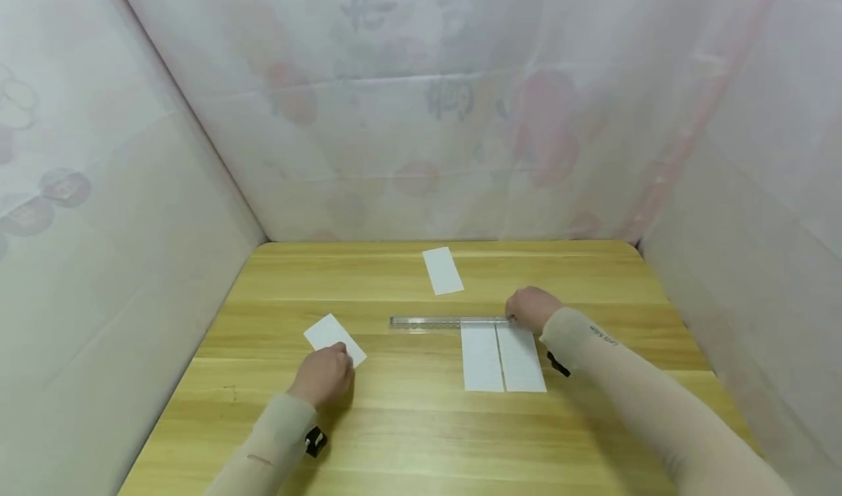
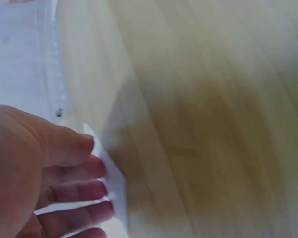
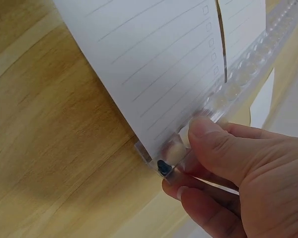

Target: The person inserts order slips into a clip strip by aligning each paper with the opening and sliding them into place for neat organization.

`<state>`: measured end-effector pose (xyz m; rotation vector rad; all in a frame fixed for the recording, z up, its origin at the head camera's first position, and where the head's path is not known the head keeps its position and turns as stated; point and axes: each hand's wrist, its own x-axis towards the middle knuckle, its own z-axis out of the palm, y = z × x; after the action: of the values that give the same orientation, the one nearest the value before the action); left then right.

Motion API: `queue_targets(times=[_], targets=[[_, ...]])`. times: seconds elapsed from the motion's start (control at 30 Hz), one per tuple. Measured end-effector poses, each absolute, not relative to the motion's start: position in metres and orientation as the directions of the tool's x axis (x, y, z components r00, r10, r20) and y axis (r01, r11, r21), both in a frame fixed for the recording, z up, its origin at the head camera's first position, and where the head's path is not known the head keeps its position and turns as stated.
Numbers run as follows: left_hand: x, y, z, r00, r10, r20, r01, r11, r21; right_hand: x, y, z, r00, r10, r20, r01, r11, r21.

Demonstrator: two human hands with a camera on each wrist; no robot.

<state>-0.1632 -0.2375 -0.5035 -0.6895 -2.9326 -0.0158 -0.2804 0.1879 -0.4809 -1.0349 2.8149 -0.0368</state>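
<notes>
My right hand pinches the right end of a clear plastic binder strip, thumb on top and fingers below. In the right wrist view a row of round loops runs along the strip, with a small dark piece at its held end. Two white ruled note sheets lie side by side, a thin gap between them, their far edges at the strip. Small checkboxes are printed on their lines. My left hand rests its fingertips on another white sheet to the left; in the left wrist view its fingers are nearly straight.
One more white sheet lies slanted towards the back of the wooden table. Pale printed cloth walls stand close behind the table and along both sides.
</notes>
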Motion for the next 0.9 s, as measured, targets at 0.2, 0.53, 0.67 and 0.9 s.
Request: queue_targets(times=[0.2, 0.53, 0.67, 0.9], targets=[[-0.157, -0.237, -0.507, -0.964, 0.251, 0.083, 0.263, 0.944, 0.198, -0.278, 0.182, -0.480, -0.765, -0.635, -0.109, -0.635, 0.771, -0.044], [-0.149, -0.238, -0.517, -0.978, -0.070, 0.198, 0.030, 0.887, 0.460, -0.275, 0.181, -0.479, -0.773, -0.620, -0.132, -0.626, 0.780, 0.000], [-0.148, -0.235, -0.519, -0.966, -0.153, 0.207, -0.065, 0.924, 0.378, -0.274, 0.181, -0.479, -0.775, -0.618, -0.134, -0.623, 0.782, -0.004], [-0.141, -0.224, -0.527, -0.970, -0.178, 0.165, -0.123, 0.947, 0.296, -0.270, 0.187, -0.477, -0.772, -0.618, -0.145, -0.624, 0.781, -0.005]])
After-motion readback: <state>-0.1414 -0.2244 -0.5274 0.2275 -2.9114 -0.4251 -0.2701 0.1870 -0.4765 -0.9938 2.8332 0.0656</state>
